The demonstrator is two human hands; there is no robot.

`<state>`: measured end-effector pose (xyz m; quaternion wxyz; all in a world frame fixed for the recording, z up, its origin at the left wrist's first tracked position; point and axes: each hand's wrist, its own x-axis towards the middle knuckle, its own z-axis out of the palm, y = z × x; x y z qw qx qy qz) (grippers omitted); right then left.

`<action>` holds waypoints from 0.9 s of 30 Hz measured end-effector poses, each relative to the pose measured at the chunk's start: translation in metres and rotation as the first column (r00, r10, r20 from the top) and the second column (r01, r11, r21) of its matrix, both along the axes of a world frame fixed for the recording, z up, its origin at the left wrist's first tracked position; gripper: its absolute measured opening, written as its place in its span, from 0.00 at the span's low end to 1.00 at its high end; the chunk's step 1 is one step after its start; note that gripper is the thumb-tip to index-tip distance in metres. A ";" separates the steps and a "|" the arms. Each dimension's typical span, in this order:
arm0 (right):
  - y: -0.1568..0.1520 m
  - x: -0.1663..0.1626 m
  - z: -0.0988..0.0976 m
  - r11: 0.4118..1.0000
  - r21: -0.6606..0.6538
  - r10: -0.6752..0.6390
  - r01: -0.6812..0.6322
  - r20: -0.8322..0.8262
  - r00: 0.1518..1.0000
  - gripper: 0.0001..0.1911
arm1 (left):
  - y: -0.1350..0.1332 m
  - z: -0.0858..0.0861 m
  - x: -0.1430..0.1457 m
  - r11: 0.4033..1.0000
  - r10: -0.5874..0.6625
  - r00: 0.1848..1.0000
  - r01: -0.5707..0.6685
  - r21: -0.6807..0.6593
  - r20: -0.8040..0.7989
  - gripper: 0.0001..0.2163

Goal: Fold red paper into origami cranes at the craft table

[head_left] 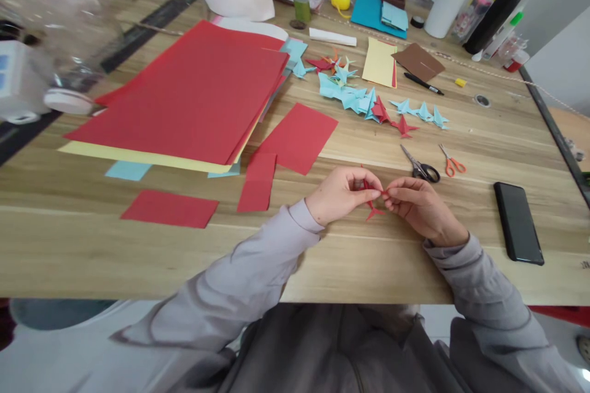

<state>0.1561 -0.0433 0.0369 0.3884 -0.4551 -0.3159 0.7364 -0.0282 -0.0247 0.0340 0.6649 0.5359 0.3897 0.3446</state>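
Paper (pixel 373 212), red, folded, btwn two pinches: poss. tear from too hard a pull.
Over front part of tabletop (pixel 359 273); gripped btwn thumb + fingertips of L hand (pixel 343 195), thin end likewise in R hand (pixel 421 204); wrists bent inward, tips almost meeting, forearms angled in. Folds poss. crushed by over-tight squeeze. Just beyond R hand: black scissors (pixel 417 166), orange scissors (pixel 450 160), poss. knocked by careless reach. Farther: paper birds (pixel 404 127), poss. flattened likewise.

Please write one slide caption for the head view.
Left hand and right hand pinch folded red paper over a wooden table.
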 end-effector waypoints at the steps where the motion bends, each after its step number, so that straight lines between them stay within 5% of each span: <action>1: 0.000 0.000 0.000 1.000 0.002 -0.002 0.002 0.000 1.000 0.09 | 0.000 0.000 0.000 1.000 -0.002 1.000 0.002 0.016 -0.016 0.03; 27: -0.001 -0.002 -0.001 0.998 0.064 0.000 -0.008 0.117 0.993 0.11 | -0.003 0.000 0.007 0.997 0.070 0.995 -0.072 -0.033 -0.072 0.03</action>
